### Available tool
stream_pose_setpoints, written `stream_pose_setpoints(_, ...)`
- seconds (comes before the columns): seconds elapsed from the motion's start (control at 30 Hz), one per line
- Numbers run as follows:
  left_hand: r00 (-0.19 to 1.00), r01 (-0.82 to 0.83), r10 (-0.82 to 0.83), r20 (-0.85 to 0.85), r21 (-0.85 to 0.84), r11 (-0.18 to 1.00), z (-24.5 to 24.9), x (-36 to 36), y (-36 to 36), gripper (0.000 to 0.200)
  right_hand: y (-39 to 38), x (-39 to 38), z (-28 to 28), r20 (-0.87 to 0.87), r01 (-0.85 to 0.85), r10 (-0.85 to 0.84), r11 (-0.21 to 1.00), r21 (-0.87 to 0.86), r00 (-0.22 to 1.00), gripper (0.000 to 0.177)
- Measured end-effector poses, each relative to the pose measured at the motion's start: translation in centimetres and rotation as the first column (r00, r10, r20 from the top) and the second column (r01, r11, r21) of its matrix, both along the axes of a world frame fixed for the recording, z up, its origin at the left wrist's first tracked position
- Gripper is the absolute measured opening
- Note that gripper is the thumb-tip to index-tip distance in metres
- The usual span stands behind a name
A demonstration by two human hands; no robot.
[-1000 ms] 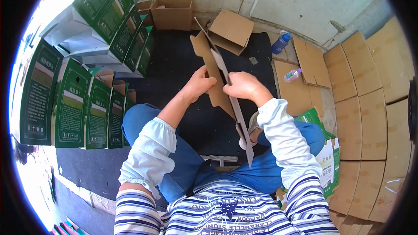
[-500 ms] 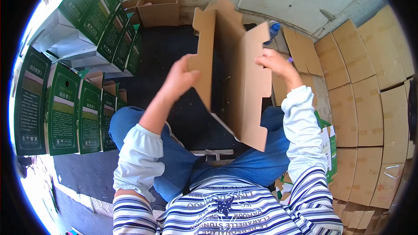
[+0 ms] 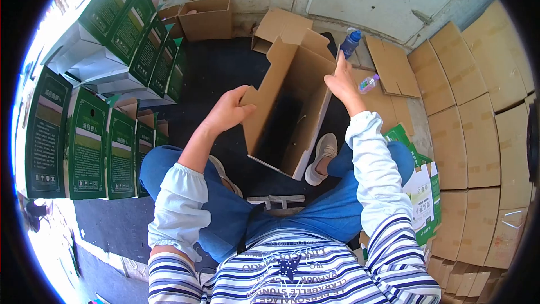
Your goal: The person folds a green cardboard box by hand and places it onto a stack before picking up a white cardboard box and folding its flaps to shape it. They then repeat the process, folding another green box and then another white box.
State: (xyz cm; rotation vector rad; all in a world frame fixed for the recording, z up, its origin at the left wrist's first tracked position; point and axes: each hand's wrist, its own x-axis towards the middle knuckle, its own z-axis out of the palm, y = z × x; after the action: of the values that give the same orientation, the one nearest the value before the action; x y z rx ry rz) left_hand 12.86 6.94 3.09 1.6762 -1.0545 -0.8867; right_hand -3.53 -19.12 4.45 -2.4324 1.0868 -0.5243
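An unfinished brown cardboard box (image 3: 271, 93) is held between my two hands, tilted over the dark floor, with notched tabs along its edges. Its middle is open and dark inside. My left hand (image 3: 229, 110) pinches the left panel's edge, thumb on the inner face and fingers mostly behind. On the far right, my right hand (image 3: 343, 81) grips the edge of the right panel, index finger pointing up along it. The box's near end sits above my feet, close to a light shoe (image 3: 322, 159).
Green printed boxes (image 3: 89, 146) stand stacked at the left. Brown cartons (image 3: 472, 135) form a wall on the right. Behind the work lie a flattened carton (image 3: 287, 22), a blue bottle (image 3: 350, 44) and a clear bottle (image 3: 369, 84). A green-white box (image 3: 423, 194) rests by my right knee.
The box has come down and its walls have spread wider apart, showing more of the inside. My right hand has shifted slightly left; both hands keep hold of the panels.
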Motion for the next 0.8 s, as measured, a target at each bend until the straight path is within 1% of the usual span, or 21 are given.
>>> stream_pose_setpoints(0.03, 0.998, 0.010, -0.010, 0.059, 0.000, 1.000, 0.1, -0.1, -0.1, 0.029, 0.5, 0.1, 0.5, -0.009, -0.030, 0.030, 0.996, -0.088, 1.000, 0.077)
stream_pose_setpoints(0.13, 0.993, -0.028, 0.030, 0.113, -0.018, 0.999, 1.0, -0.4, -0.4, 0.028, 0.8, 0.7, -0.4, -0.096, -0.135, 0.106, 0.917, -0.375, 0.990, 0.074)
stream_pose_setpoints(0.23, 0.997, -0.077, 0.077, 0.016, -0.023, 0.997, 0.9, -0.6, -0.9, 0.027, 0.5, 1.0, -0.7, -0.093, -0.177, 0.151, 0.872, -0.456, 0.984, 0.072)
stream_pose_setpoints(0.27, 0.996, -0.086, 0.087, 0.034, -0.030, 0.996, 0.7, -0.4, -0.9, 0.026, 0.4, 1.1, -0.8, -0.091, -0.188, 0.164, 0.857, -0.480, 0.982, 0.072)
stream_pose_setpoints(0.37, 0.994, -0.083, 0.086, 0.073, -0.045, 0.996, 0.1, -0.1, -1.6, 0.025, -0.4, 1.2, -1.6, 0.057, -0.140, 0.177, 0.906, -0.401, 0.983, 0.069)
stream_pose_setpoints(0.43, 0.994, -0.066, 0.069, 0.086, -0.045, 0.997, 0.0, 0.1, -1.7, 0.024, -1.4, 0.6, -2.1, 0.088, -0.107, 0.166, 0.878, -0.466, 0.982, 0.068)
stream_pose_setpoints(0.47, 0.995, -0.072, 0.076, 0.058, -0.069, 0.995, -0.1, 0.4, -1.7, 0.023, -1.8, 0.2, -2.4, 0.103, -0.093, 0.165, 0.864, -0.494, 0.981, 0.067)
stream_pose_setpoints(0.57, 0.996, -0.084, 0.078, -0.049, -0.123, 0.989, 1.1, 1.2, -1.5, 0.021, -1.2, -1.5, -0.9, 0.035, -0.128, 0.175, 0.829, -0.545, 0.984, 0.060)
stream_pose_setpoints(0.6, 0.997, -0.064, 0.059, -0.047, -0.101, 0.993, 1.7, 1.5, -1.5, 0.020, -1.1, -1.9, -0.6, 0.006, -0.146, 0.181, 0.810, -0.568, 0.983, 0.058)
stream_pose_setpoints(0.63, 0.999, -0.043, 0.040, -0.035, -0.093, 0.995, 1.4, 2.0, -1.5, 0.020, -1.1, -1.9, -0.7, -0.057, -0.180, 0.185, 0.760, -0.625, 0.981, 0.046)
stream_pose_setpoints(0.67, 1.000, -0.023, 0.021, -0.022, -0.083, 0.996, 1.1, 2.4, -1.6, 0.020, -0.9, -2.0, -0.6, -0.115, -0.220, 0.192, 0.728, -0.649, 0.975, 0.043)
stream_pose_setpoints(0.73, 0.997, -0.051, 0.053, 0.061, -0.043, 0.998, 1.0, 3.1, -1.8, 0.021, -0.1, -1.8, 0.2, -0.222, -0.304, 0.207, 0.659, -0.688, 0.953, 0.038)
stream_pose_setpoints(0.77, 0.992, -0.067, 0.069, 0.107, -0.024, 0.998, 1.0, 3.6, -1.7, 0.021, -0.5, -1.3, 0.0, -0.247, -0.297, 0.169, 0.639, -0.710, 0.954, 0.031)
stream_pose_setpoints(0.8, 0.985, -0.098, 0.098, 0.143, -0.007, 0.995, 0.8, 4.1, -1.7, 0.022, -0.4, -0.9, 0.5, -0.267, -0.315, 0.176, 0.650, -0.692, 0.948, 0.029)
